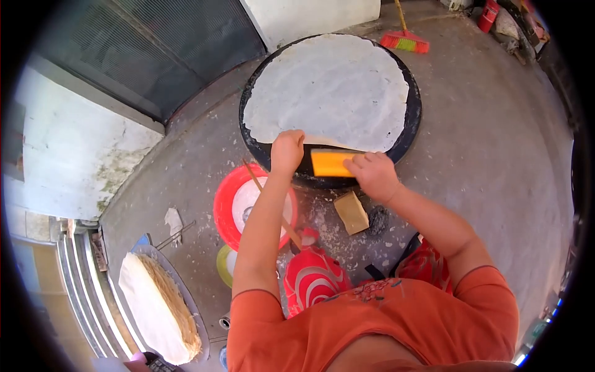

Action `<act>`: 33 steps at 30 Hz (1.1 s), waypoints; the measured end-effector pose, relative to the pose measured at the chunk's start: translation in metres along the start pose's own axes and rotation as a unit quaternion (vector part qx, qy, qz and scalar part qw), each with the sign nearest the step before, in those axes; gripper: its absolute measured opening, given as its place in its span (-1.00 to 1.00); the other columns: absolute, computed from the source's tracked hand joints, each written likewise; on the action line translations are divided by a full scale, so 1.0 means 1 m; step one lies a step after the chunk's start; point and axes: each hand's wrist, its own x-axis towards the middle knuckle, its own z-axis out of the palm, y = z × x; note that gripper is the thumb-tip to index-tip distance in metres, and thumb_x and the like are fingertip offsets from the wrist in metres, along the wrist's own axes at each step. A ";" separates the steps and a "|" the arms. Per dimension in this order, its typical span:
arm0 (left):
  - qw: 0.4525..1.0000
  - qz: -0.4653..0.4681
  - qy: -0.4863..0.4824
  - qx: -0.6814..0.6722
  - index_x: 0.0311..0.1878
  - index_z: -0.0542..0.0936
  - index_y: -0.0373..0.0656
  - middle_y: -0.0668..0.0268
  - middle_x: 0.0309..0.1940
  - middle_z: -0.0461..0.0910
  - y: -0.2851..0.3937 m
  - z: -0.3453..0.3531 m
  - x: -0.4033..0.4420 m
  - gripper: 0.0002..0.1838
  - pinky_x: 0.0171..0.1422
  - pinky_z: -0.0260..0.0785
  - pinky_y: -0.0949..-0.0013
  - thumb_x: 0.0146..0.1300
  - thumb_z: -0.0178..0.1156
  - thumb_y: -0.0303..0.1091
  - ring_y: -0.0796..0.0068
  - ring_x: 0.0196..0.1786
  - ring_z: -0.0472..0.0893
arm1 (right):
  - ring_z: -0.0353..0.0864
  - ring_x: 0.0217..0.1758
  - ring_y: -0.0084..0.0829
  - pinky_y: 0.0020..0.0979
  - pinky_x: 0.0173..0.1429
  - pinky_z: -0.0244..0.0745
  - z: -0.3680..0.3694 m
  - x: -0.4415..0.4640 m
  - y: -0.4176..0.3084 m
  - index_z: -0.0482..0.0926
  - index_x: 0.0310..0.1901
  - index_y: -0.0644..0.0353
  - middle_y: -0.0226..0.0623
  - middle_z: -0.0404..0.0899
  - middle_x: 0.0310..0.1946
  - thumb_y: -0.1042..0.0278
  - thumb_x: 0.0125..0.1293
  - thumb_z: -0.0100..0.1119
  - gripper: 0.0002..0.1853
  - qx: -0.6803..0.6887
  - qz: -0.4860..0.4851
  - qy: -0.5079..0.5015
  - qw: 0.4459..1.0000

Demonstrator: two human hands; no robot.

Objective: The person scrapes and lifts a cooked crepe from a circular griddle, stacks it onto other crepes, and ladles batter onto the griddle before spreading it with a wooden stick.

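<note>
A wide, thin, pale crepe [328, 87] covers most of a round black griddle [413, 118]. At its near edge my left hand [288, 152] is closed, with the fingertips pinching the rim of the crepe, which looks slightly raised there. My right hand [375, 175] grips a flat yellow scraper [328, 163]. The scraper lies over the bare near strip of the griddle, just below the crepe's edge. Beneath my left forearm stands a red basin [222, 214] with white batter [243, 197] and a wooden stick [253, 175] leaning across it.
A tan block [351, 213] and a dark scouring pad [377, 221] lie on the floor before my knees. Lower left is a folded stack of crepes [152, 304] on a grey tray. A yellow-green bowl [223, 265] sits beside the basin. Behind the griddle stands a broom [405, 42].
</note>
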 end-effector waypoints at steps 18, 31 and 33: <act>0.971 0.156 0.180 -0.031 -0.29 0.53 -0.23 0.14 -0.30 0.56 0.067 -0.076 0.068 -0.85 -0.10 0.39 0.27 0.02 0.12 -0.60 0.14 -0.19 0.53 | 0.44 -0.40 -0.39 -0.38 -0.32 0.31 -0.006 0.018 0.041 0.48 -0.29 0.09 -0.40 0.42 -0.50 0.40 -0.05 0.01 -0.79 -0.069 0.049 0.031 0.996; 0.999 0.051 -0.020 0.000 0.01 0.45 -0.20 0.03 0.10 0.31 0.041 -0.042 -0.131 -0.51 0.02 0.38 0.17 -0.12 0.17 -0.56 0.04 0.10 0.41 | 0.57 -0.34 -0.27 -0.35 -0.27 0.44 -0.102 -0.066 0.002 0.50 -0.11 0.13 -0.30 0.57 -0.38 0.41 -0.09 0.23 -0.60 0.271 0.130 -0.096 0.949; 0.996 -0.070 0.049 0.003 0.28 0.18 -0.16 -0.02 0.25 0.03 0.030 -0.029 -0.156 -0.24 -0.04 0.40 0.18 -0.06 0.24 -0.38 0.06 0.14 0.34 | 0.57 -0.32 -0.30 -0.37 -0.22 0.45 -0.099 -0.074 0.011 0.48 -0.10 0.17 -0.29 0.57 -0.36 0.42 -0.06 0.21 -0.61 0.332 0.208 -0.090 0.916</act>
